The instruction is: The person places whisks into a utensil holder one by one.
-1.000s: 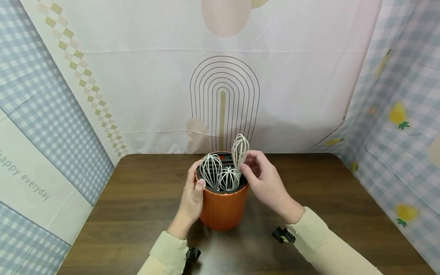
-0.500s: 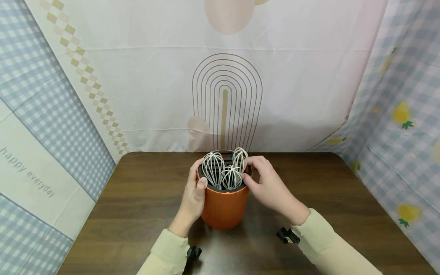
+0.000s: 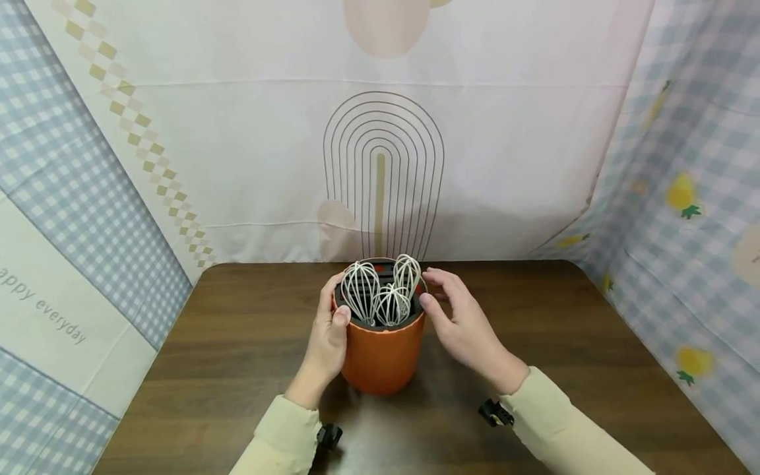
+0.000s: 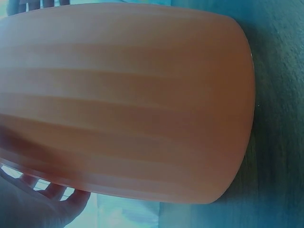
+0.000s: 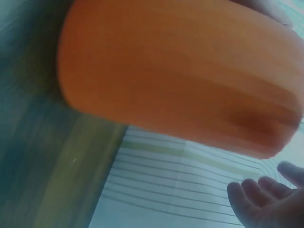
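Note:
An orange utensil holder point(image 3: 380, 363) stands upright on the table, with a black slotted insert point(image 3: 411, 319) in its top. Three wire whisks stand in it heads up: a left whisk point(image 3: 359, 290), a small front whisk point(image 3: 392, 307) and a right rear whisk point(image 3: 407, 274). Their handles are hidden inside. My left hand point(image 3: 326, 343) grips the holder's left rim, thumb in front and fingers behind. Just right of the rim is my right hand point(image 3: 466, 326), holding nothing. In the right wrist view the right hand point(image 5: 266, 204) shows loosely bent fingers, apart from the holder.
The brown wooden table point(image 3: 237, 369) reaches back to a white patterned cloth point(image 3: 267, 165). Blue checked cloths hang at the left and the right. A small black device point(image 3: 495, 413) sits at each sleeve cuff.
The right rear whisk has gone down into the holder under my right hand. That hand has let go of it and shifted slightly right. The left hand keeps its grip.

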`<control>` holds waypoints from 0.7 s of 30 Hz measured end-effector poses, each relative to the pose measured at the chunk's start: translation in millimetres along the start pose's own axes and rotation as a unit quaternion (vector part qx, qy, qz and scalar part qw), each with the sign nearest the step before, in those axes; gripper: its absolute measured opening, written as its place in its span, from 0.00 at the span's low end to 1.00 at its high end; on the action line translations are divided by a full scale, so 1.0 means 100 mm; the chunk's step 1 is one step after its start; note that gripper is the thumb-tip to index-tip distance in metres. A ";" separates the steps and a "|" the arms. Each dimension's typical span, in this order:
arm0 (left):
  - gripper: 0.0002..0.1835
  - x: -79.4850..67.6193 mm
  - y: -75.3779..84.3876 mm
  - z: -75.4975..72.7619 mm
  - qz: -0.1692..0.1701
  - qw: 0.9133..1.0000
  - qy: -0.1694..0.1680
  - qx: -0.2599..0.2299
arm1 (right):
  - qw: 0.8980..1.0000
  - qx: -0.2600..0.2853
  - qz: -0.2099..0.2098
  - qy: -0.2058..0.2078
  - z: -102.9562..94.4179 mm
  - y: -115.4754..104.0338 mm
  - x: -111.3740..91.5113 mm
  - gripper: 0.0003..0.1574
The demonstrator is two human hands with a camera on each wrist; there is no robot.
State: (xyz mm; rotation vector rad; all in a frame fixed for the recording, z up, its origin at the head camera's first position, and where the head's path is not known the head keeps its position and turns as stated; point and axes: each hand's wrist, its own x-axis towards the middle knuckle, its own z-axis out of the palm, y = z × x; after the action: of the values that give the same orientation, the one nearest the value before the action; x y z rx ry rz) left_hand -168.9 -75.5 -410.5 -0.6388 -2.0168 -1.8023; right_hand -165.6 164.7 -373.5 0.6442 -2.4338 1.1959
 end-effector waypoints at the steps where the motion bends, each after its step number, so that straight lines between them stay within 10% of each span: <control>1: 0.28 0.00 -0.05 0.00 0.002 1.000 0.001 0.001 | 1.000 -0.011 0.001 0.000 0.00 0.02 -0.01 0.27; 12: 0.28 -0.03 -0.33 -0.03 0.013 1.000 0.002 0.026 | 0.970 -0.241 -0.022 -0.023 0.04 0.36 -0.19 0.40; 21: 0.32 -0.15 -0.23 -0.30 -0.062 0.988 -0.062 0.126 | 0.946 -0.320 -0.054 -0.024 0.05 0.44 -0.33 0.45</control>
State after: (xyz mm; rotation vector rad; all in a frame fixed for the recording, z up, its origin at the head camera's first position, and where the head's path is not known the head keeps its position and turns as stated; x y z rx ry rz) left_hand -170.4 -108.6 -434.1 -0.5708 -2.3659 -1.5683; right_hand -162.6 192.4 -420.7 0.5895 -2.5707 0.2992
